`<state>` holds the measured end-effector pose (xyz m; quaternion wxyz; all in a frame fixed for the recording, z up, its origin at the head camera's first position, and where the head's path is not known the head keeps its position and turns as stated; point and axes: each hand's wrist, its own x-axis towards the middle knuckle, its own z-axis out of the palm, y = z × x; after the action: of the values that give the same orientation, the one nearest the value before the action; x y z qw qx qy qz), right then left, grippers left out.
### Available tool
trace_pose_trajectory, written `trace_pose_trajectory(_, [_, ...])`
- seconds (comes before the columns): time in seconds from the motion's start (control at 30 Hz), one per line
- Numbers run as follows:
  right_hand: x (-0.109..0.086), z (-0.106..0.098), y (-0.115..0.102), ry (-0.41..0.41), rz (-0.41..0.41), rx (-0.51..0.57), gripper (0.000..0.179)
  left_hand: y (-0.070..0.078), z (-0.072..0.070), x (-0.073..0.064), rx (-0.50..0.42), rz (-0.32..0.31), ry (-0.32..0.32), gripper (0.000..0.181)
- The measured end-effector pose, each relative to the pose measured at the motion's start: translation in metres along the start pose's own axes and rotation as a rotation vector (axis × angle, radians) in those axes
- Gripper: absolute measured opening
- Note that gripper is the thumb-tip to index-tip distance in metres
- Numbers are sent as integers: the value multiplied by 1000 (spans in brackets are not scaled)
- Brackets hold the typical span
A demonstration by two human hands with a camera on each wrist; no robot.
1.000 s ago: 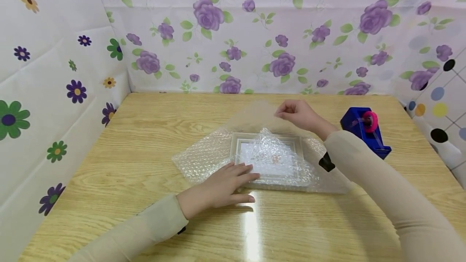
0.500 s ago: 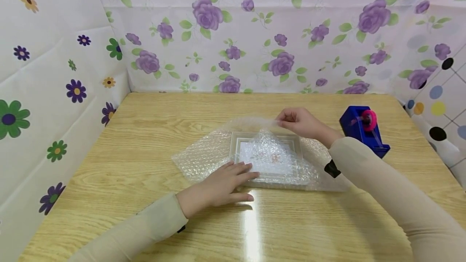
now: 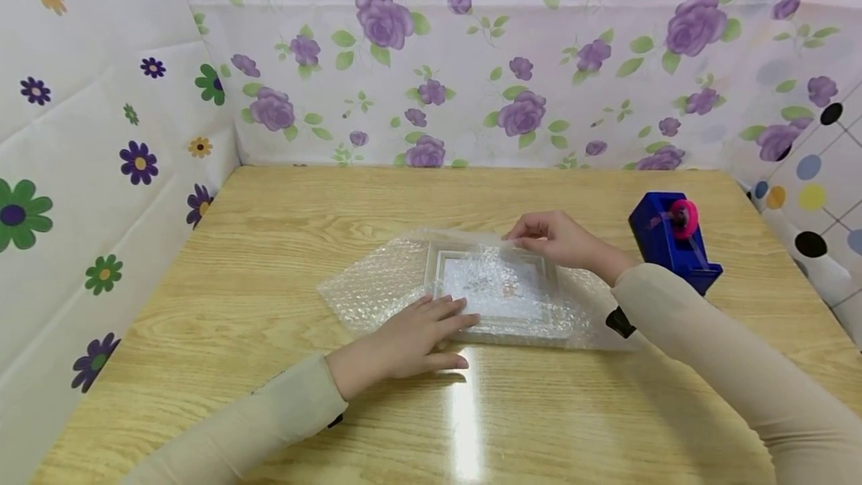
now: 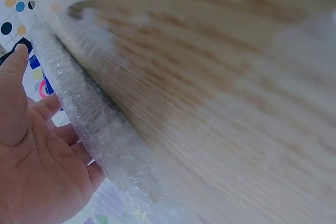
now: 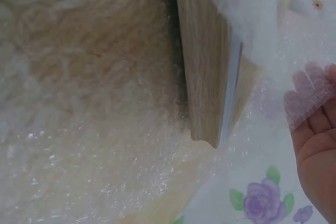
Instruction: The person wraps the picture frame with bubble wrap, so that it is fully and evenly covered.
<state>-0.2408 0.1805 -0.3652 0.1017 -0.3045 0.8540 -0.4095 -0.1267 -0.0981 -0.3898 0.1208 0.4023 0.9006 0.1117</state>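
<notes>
A light wooden picture frame [image 3: 552, 275] lies flat on the table, partly covered by clear bubble wrap [image 3: 370, 283]. My left hand [image 3: 411, 339] rests with spread, straight fingers on the frame's near left corner, over the wrap. In the left wrist view, the fingers of that hand [image 4: 47, 166] lie along the wrapped edge. With my right hand [image 3: 555, 238] I pinch the far flap of the wrap above the frame's back edge. The right wrist view has the frame's corner [image 5: 205, 87] under the wrap and my right hand [image 5: 320, 145] behind a see-through layer.
A blue tape dispenser [image 3: 673, 245] with a pink roll core stands to the right on the wooden table [image 3: 269, 245]. Flower-printed cloth [image 3: 471, 58] hangs behind the table, and another printed sheet [image 3: 121, 245] borders the left side.
My right hand has taken hold of the bubble wrap's far flap and drawn it down toward me, over the frame's back edge. My left hand has stayed in place.
</notes>
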Motion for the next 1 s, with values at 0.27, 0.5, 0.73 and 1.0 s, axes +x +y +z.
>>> trace_pose_trajectory(0.27, [-3, 2, 3, -16, -24, -26, 13, -1, 0, 1, 10, -5, -6, 66])
trace_pose_trajectory(0.5, [-7, 7, 7, -47, -23, -14, 14, -1, 0, -1, 17, -6, -7, 65])
trace_pose_trajectory(0.73, [-10, 10, 9, -48, -52, -21, 15, 2, 0, -1, 0, -41, 27, 60])
trace_pose_trajectory(1.0, [-11, 13, 10, -44, -69, -43, 15, 6, 2, -3, 78, -71, 107, 59])
